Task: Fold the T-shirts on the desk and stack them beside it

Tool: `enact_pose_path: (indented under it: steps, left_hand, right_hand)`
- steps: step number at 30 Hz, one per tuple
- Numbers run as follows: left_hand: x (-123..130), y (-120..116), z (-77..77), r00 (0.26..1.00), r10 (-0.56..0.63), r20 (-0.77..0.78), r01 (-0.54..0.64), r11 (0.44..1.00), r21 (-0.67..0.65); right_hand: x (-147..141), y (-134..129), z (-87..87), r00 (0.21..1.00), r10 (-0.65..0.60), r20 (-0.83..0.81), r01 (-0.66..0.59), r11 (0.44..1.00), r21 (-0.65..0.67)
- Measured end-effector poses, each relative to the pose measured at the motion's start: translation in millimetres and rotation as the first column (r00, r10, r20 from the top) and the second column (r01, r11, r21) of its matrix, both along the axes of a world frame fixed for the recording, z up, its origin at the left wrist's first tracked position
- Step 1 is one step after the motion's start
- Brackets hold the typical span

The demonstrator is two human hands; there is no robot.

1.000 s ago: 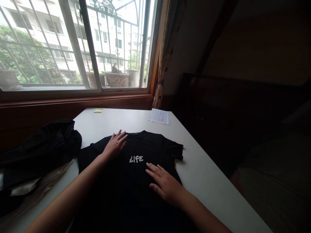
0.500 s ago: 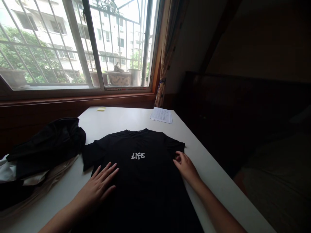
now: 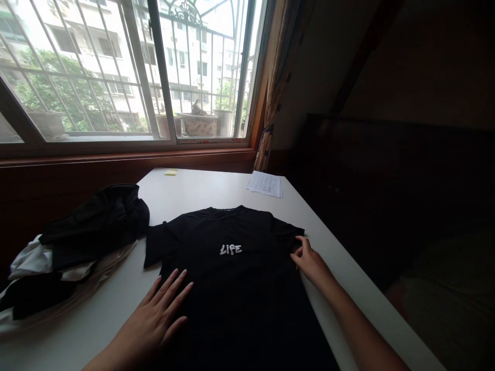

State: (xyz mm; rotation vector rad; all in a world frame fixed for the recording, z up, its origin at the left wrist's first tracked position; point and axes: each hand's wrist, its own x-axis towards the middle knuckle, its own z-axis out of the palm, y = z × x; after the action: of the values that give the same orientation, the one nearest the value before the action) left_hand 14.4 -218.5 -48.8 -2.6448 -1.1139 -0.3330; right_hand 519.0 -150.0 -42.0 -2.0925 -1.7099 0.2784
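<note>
A black T-shirt with white lettering lies spread out on the white table, its collar toward the window. My left hand rests flat on the shirt's left side, below the left sleeve, with the fingers spread. At the right side, just under the right sleeve, my right hand has its thumb and fingertips closed on the shirt's edge. The shirt's lower part runs out of view at the bottom.
A heap of black, white and beige clothes lies on the table's left side. Printed papers and a yellow note lie near the far edge. Beyond stand a barred window and a tied curtain.
The whole view has shifted, so the table and shirt appear further right. My left hand is slightly lower on the shirt. The right thumb and fingertips are closer together at the shirt's edge.
</note>
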Motion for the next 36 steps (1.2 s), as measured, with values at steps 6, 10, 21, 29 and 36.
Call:
enact_pose_path:
  steps: [6, 10, 21, 29, 36]
  left_hand:
    - [-0.7, 27.2, 18.8, 0.995, 0.065, 0.078, -0.06, 0.996, -0.068]
    - [3.5, 69.3, 21.9, 0.973, 0.199, 0.116, -0.184, 0.975, -0.123]
    - [-22.9, 132.7, -14.3, 0.917, 0.4, 0.017, -0.379, 0.882, -0.279]
    - [-45.5, 161.4, -15.5, 0.914, 0.405, -0.032, -0.393, 0.861, -0.323]
    - [-58.1, 187.8, -15.2, 0.916, 0.402, -0.006, -0.378, 0.857, -0.35]
  right_hand:
    - [-21.0, -7.9, 12.0, 0.922, -0.048, 0.383, -0.09, 0.939, 0.333]
    - [-41.5, 0.9, 10.0, 0.914, 0.182, 0.363, -0.308, 0.894, 0.326]
    - [13.6, 39.1, -25.6, 0.94, 0.251, 0.232, -0.24, 0.968, -0.077]
    - [36.4, 57.4, -26.8, 0.937, 0.276, 0.215, -0.254, 0.959, -0.123]
    - [50.6, 67.3, -26.5, 0.94, 0.278, 0.199, -0.259, 0.959, -0.117]
